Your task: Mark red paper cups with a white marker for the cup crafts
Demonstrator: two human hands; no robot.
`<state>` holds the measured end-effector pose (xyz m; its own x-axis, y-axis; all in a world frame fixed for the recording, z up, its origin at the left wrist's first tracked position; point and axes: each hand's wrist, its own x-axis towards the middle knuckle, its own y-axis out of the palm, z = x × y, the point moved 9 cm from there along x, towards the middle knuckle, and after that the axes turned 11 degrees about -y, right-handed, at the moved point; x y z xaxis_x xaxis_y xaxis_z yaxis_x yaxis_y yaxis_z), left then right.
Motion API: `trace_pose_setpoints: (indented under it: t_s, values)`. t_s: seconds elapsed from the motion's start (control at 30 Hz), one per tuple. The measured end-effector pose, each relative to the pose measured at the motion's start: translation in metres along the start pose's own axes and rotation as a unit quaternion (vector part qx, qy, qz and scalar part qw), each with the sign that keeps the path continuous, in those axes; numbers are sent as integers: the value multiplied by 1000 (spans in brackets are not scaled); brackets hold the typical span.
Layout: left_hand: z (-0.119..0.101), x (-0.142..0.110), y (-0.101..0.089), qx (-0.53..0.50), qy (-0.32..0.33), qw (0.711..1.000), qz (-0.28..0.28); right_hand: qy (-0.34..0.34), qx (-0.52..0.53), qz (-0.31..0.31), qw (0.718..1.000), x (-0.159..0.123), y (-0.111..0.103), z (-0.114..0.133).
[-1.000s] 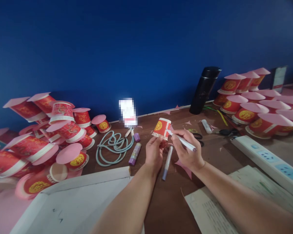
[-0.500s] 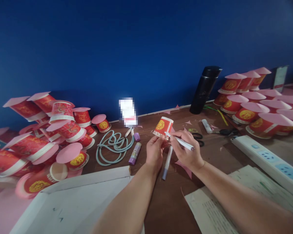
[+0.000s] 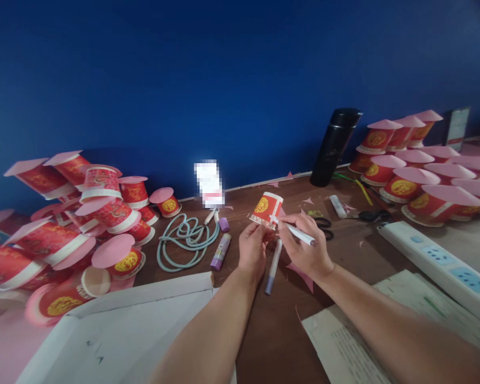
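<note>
My left hand (image 3: 253,245) grips a red paper cup (image 3: 267,208) by its lower edge. The cup has a gold round emblem and a pale strip down its side, and it is tilted a little. In my right hand (image 3: 304,240) is a white pen (image 3: 302,234), its tip at the cup's lower right side near the strip. Below the hands a second pen (image 3: 272,269) with a grey-blue end lies on the table. The fingers of my left hand behind the cup are partly hidden.
Red cups with pink paper tops (image 3: 108,213) are heaped at left; more (image 3: 424,186) stand at right. Around me are a black thermos (image 3: 335,146), a coiled cable (image 3: 188,240), a glue stick (image 3: 221,250), scissors (image 3: 324,226), a power strip (image 3: 440,256), a white box (image 3: 144,320) and a lit phone (image 3: 209,181).
The cup has shifted very slightly to the left. Both hands hold the same grip, with the pen still at the cup's side.
</note>
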<state>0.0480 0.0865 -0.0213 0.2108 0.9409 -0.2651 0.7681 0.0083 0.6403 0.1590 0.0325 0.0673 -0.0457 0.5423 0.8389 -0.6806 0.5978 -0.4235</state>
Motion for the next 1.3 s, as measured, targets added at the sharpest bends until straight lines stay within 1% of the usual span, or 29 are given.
trace_pose_setpoints:
  t_s: [0.2, 0.47, 0.7, 0.87, 1.07, 1.3]
  values:
    - [-1, 0, -2, 16, 3, 1000, -14, -1, 8, 3, 1000, 1, 0, 1]
    - [-1, 3, -3, -11, 14, 1000, 4, -5, 27, 21, 999, 2, 3, 3]
    - [0, 3, -3, 8, 11, 1000, 0, -10, 15, 9, 1000, 2, 1, 3]
    - [0, 2, -2, 3, 5, 1000, 1, -14, 18, 14, 1000, 2, 2, 4]
    - [0, 1, -1, 5, 8, 1000, 1, -18, 13, 1, 1000, 2, 1, 4]
    - [2, 2, 0, 16, 8, 1000, 17, -17, 3, -1, 1000, 1, 0, 3]
